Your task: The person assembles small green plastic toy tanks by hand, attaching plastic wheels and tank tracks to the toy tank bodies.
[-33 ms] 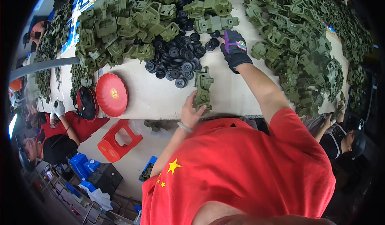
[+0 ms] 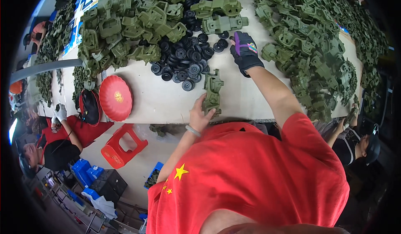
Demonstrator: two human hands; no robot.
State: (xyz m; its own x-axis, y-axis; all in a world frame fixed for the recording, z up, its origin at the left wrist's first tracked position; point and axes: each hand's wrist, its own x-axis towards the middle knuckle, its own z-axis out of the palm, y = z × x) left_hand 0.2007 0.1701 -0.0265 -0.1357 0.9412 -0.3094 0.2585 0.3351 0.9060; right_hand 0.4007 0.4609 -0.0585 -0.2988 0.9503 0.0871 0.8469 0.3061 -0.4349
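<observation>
The fingers of the bare left hand (image 2: 199,118) are partly closed, thumb on one side and fingertips on the other, on the near end of an olive-green moulded plastic frame (image 2: 212,90), whose long body points away from the person over the pale, flat-topped table (image 2: 156,104). The fingers of the right hand (image 2: 247,53), in a black glove with a purple strip, are bent and pointing forward, farther out and to the right; their undersides are hidden, so I cannot tell whether they have hold of anything. Just left of those gloved fingertips lie small round black plastic wheels (image 2: 218,48), and ahead of them lies a pale olive plastic frame (image 2: 224,25). A heap of black ribbed wheels (image 2: 181,60) sits beyond the left fingers and slightly to their left, standing between them and a tall pile of olive-green plastic parts (image 2: 121,31). To the right of the gloved fingers spreads another large olive-green pile (image 2: 309,50), with the right forearm (image 2: 273,90) crossing between it and the held frame. Well to the left of the bare fingers stand a scalloped red plastic dish (image 2: 115,98) and a red-and-black fabric bag (image 2: 89,108); a red plastic stool (image 2: 123,146) is lower left of them, below the table edge. Farther left is a co-worker's white-gloved hand (image 2: 61,113).
</observation>
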